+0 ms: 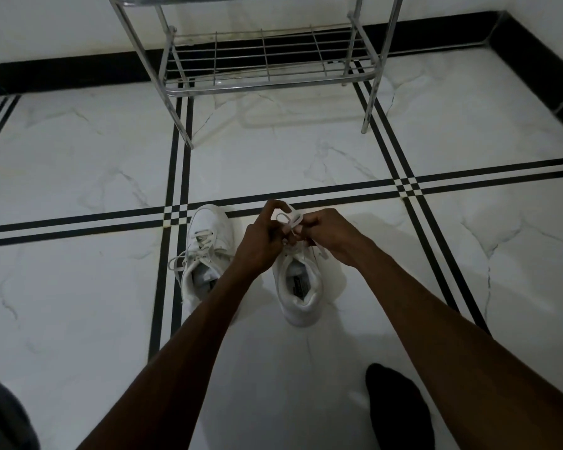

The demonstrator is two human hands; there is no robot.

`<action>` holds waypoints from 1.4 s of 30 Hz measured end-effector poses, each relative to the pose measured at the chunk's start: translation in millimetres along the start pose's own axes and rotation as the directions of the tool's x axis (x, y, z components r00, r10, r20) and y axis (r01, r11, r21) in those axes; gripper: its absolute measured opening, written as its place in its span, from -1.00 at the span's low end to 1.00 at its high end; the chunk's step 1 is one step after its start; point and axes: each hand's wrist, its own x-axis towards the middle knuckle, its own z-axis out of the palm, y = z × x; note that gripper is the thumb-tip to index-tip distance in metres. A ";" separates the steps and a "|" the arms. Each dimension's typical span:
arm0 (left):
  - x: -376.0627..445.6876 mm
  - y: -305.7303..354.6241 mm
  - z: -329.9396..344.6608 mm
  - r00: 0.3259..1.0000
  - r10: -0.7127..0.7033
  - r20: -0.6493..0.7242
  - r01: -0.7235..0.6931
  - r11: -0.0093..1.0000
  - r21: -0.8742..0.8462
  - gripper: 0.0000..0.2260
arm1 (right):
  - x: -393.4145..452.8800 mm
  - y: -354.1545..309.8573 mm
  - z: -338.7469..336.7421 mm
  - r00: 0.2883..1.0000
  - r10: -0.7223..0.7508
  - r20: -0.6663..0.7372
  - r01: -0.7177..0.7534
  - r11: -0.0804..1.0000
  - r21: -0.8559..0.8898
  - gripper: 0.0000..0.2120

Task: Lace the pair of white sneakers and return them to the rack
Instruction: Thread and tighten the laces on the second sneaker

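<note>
Two white sneakers stand side by side on the tiled floor, toes pointing away from me. The left sneaker (207, 251) has its lace threaded, with loose ends trailing off its left side. Over the front of the right sneaker (299, 287) both hands work its white lace (290, 219). My left hand (262, 241) pinches one strand, and my right hand (330, 235) pinches the other. A small loop of lace stands up between the fingers. The toe of the right sneaker is hidden behind my hands.
A metal shoe rack (264, 64) stands against the wall ahead, its lower wire shelf bare. My foot in a black sock (398, 407) rests on the floor at lower right. Dark clothing (4, 417) shows at lower left. A black skirting runs along the walls.
</note>
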 end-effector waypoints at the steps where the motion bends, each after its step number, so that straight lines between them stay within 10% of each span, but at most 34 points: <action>1: 1.0 -0.5 0.3 1.000 -0.007 -0.016 0.007 1.000 -0.001 -0.68 | 0.1 -1.0 0.1 0.999 -0.009 0.047 0.009 1.000 -0.004 -0.82; 6: 2.9 -9.0 -1.3 0.999 -0.032 -0.029 0.032 0.999 -0.005 -0.30 | -2.5 -3.4 2.7 0.998 -0.030 0.059 0.028 0.999 0.030 -0.67; 13: 1.4 -9.9 -2.9 0.970 -0.242 -0.028 0.231 0.948 -0.218 -0.47 | 1.8 3.7 1.5 0.997 0.054 0.059 -0.069 0.953 0.296 -0.68; 22: -3.8 -9.2 -8.4 0.958 -0.283 -0.054 0.258 0.926 -0.274 -0.64 | 4.0 -12.3 -8.8 0.972 -0.236 0.025 0.221 0.861 -0.458 -0.81; 28: -6.4 -9.8 -7.1 0.973 -0.228 0.033 0.226 0.916 -0.332 -0.61 | 1.9 1.2 13.3 0.891 -0.407 -0.203 0.286 0.848 -0.445 -0.92; 42: -18.8 -21.7 -26.2 0.938 -0.173 -0.299 0.245 0.943 0.223 -0.92 | -16.0 18.7 -24.2 0.969 0.034 -0.246 -0.039 0.999 -0.018 -0.71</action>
